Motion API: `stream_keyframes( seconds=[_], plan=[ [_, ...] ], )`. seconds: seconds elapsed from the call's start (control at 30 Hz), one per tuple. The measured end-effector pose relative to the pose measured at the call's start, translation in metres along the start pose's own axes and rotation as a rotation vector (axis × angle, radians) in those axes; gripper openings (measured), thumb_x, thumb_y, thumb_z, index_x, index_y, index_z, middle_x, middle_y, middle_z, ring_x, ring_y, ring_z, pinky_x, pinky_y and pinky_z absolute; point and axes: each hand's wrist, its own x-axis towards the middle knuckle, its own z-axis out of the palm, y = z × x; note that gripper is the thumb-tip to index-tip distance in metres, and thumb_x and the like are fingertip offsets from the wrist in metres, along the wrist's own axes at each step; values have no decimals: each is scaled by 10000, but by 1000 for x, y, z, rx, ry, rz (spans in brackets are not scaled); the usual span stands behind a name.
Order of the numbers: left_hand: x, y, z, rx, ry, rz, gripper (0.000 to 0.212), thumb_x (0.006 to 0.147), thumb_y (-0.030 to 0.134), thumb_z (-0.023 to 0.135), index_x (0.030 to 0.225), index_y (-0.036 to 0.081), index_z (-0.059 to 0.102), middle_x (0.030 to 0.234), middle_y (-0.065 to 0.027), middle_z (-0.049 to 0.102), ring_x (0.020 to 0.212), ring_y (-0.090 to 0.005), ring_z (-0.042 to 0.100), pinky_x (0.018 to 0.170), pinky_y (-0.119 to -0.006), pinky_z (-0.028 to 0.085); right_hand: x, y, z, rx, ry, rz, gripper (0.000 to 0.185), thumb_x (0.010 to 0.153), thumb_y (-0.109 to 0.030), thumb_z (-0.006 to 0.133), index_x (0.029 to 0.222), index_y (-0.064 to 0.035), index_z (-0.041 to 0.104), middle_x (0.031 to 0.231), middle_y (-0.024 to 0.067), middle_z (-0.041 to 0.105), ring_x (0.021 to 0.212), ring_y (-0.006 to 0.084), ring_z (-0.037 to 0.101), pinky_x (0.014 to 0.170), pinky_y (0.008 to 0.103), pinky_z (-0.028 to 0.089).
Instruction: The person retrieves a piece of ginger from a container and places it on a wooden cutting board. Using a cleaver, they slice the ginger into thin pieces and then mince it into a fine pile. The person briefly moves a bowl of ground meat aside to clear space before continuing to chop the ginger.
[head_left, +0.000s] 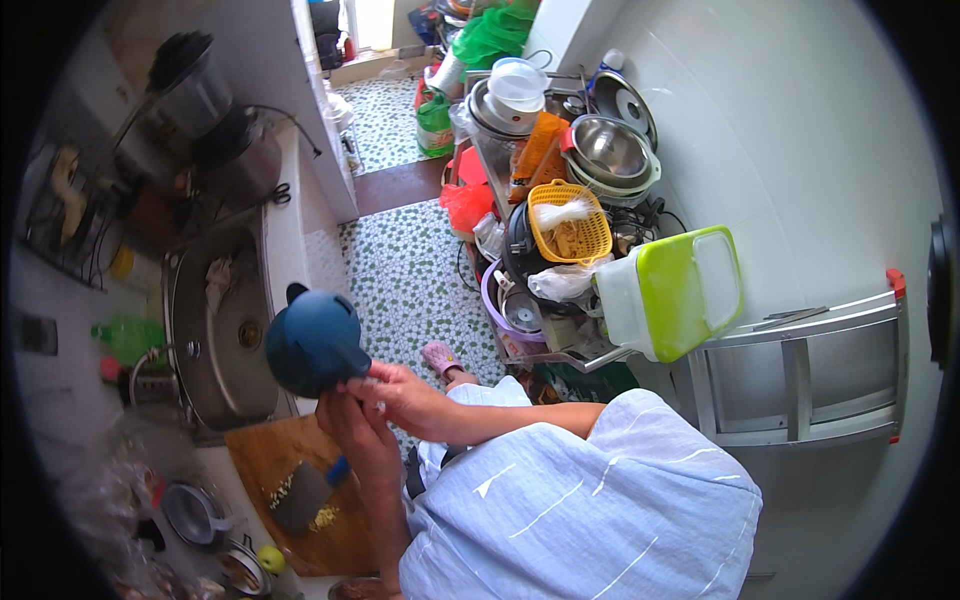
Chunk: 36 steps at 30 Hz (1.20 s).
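Observation:
A dark blue rounded object with a short projecting part is held up between the sink and my body; its exact kind is unclear. My right hand pinches its lower right edge with thumb and fingers. Beneath it, my left hand is curled against the underside, its fingertips partly hidden. Below my hands lies a wooden cutting board, bearing a cleaver with a blue handle. Chopped pale pieces, possibly garlic, lie beside the blade and along its far edge.
The stainless steel sink holds a cloth. A blender and scissors are beyond it. A crowded rack at right carries a yellow basket and a green-lidded container. An aluminium ladder leans by the wall.

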Motion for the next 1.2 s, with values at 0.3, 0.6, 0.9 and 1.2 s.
stream_keyframes(
  seconds=[0.3, 0.6, 0.9, 1.2],
  plan=[
    [66, -9, 57, -253, -183, -72, 286, 893, -21, 538, 1170, -9, 612, 1359, -174, 478, 1203, -340, 516, 990, -412, 436, -45, -227, -109, -114, 249, -589, 216, 963, -320, 585, 1033, -115, 586, 895, 5, 583, 828, 123, 599, 765, 346, 539],
    [69, -67, 91, -308, -344, -307, 225, 906, 23, 546, 1111, -8, 633, 1163, -150, 609, 1026, -297, 607, 845, -353, 511, -79, -507, -218, -415, 581, -1114, 322, 976, -306, 544, 731, -109, 474, 576, -5, 347, 565, 122, 414, 555, 280, 402],
    [90, -64, 91, -235, -522, -385, 226, 894, 60, 556, 1095, -6, 636, 1104, -161, 638, 979, -296, 629, 846, -366, 511, 6, -588, -342, -293, 933, -1022, 275, 936, -339, 613, 762, -176, 477, 584, -65, 358, 521, 57, 379, 442, 231, 328],
    [79, -70, 79, -171, -505, -583, 239, 897, 80, 543, 1103, 0, 635, 1058, -172, 655, 986, -318, 632, 869, -379, 499, 65, -596, -415, -403, 1082, -805, 281, 945, -401, 577, 775, -185, 518, 588, -81, 444, 536, 51, 447, 430, 218, 368]
  ],
)
